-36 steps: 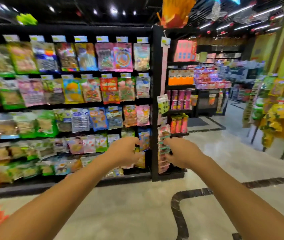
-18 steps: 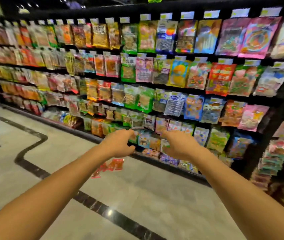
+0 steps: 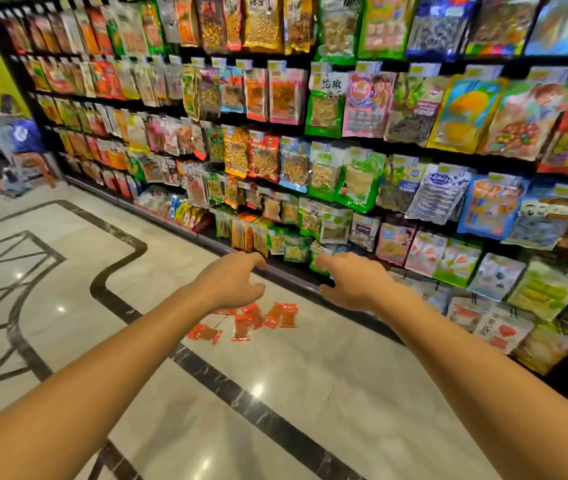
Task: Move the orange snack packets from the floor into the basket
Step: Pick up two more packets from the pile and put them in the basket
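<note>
Head view has swung left: orange snack packets [image 3: 258, 320] now centred, scattered on floor [image 3: 275, 393] just beside shelf base [image 3: 296, 278]. Reaching toward shelf, left hand [image 3: 230, 285], right hand [image 3: 351, 282], loose, empty. Basket unseen; pickup pending.

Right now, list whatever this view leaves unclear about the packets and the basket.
Basket: none recognisable in the head view, so its place is unknown.
Orange snack packets: the left hand covers part of the pile, head view; count uncertain.
Packet print: too small and blurred, head view.
</note>
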`<state>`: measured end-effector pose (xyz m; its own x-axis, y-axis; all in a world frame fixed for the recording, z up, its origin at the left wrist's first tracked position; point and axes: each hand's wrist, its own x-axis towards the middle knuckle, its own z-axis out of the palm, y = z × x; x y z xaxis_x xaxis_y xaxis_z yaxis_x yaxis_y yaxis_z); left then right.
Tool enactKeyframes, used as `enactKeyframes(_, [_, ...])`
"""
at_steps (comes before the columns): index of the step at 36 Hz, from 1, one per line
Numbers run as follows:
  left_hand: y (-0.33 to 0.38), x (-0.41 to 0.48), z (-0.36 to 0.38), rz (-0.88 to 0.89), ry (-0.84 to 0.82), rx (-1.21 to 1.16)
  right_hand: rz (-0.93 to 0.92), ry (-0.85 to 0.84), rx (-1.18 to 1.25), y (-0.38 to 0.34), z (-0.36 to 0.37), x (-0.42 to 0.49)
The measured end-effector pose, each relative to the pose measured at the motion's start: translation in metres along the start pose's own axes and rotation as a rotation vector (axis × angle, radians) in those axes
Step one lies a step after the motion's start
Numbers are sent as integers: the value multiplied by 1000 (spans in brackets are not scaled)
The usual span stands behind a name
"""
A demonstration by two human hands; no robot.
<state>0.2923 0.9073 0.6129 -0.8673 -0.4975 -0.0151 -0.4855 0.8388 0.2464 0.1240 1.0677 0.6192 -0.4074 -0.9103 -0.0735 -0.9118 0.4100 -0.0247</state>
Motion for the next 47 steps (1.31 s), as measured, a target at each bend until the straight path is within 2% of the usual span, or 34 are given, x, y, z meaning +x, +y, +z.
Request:
enactKeyframes(14, [-71,192,6,-127,-38,6,-125,-34,48,64,11,239])
enactKeyframes(22, [-143,264,12,-236,-89,-35,-211,-140,58,48,35,364])
enactKeyframes(27, [-207,311,25,-291,-145,-59,-260,-116,73,27,60,443])
enactKeyframes(31, [-262,347,35,-284,-160,-66,-234,-117,57,10,76,501])
enactKeyframes(39, [-370,437,66,-211,-255,-80,-91,-237,155,-13,128,615])
enactKeyframes(47, [-450,521,138,-269,-424,-109,105,-370,309,-11,230,712])
